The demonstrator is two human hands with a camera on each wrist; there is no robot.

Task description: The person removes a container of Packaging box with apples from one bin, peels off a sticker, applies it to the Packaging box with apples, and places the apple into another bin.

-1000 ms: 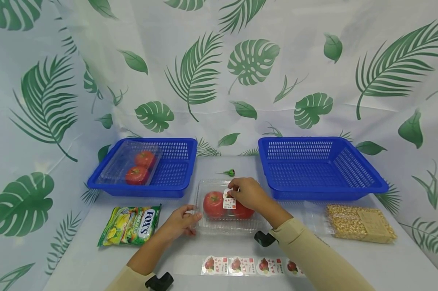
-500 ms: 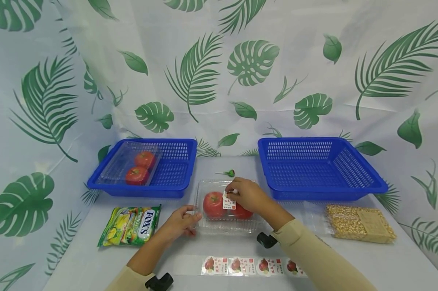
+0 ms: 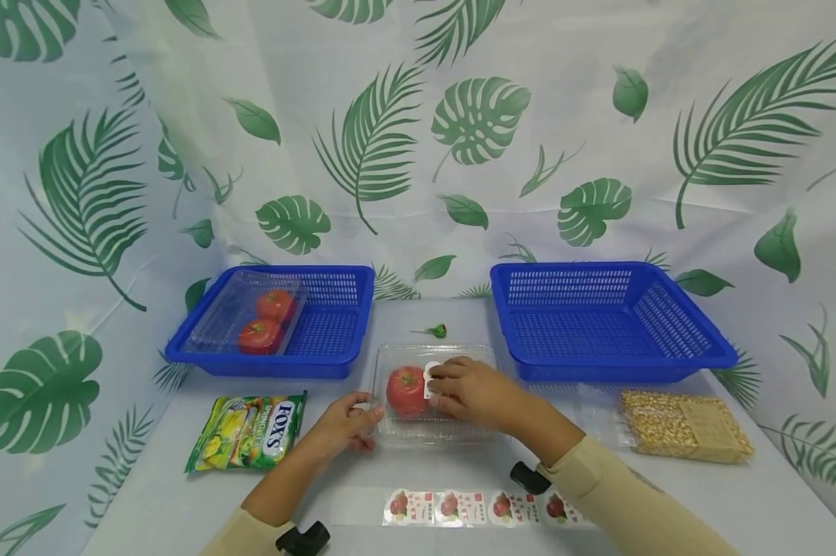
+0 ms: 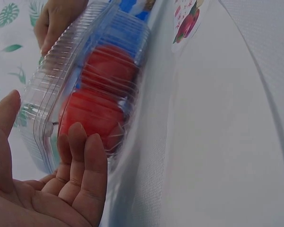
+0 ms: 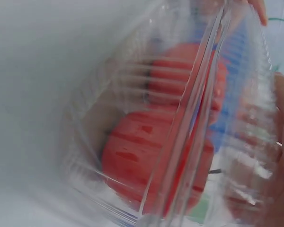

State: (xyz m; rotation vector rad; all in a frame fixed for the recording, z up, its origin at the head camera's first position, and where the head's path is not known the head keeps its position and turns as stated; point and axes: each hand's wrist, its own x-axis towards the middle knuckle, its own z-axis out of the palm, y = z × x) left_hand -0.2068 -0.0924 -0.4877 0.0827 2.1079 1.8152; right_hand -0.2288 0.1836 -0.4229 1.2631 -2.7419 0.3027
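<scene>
A clear plastic clamshell box with two red apples inside lies closed at the middle of the table. My right hand is on top of its lid, fingers laid over a white label sticker that shows only at its left edge. The hand hides the right apple in the head view; both apples show through the plastic in the left wrist view. My left hand rests against the box's left side, fingers loosely bent and thumb apart, as the left wrist view shows its fingertips beside the wall.
A blue basket at the back left holds another clamshell with apples; a second blue basket stands back right. A FOX'S candy bag, a bag of corn kernels, a strip of label stickers and a small green-headed pick lie around.
My right hand went from pinching the label's upper part to lying flatter across it, its wrist shifting a little right. The left hand has stayed at the box's side.
</scene>
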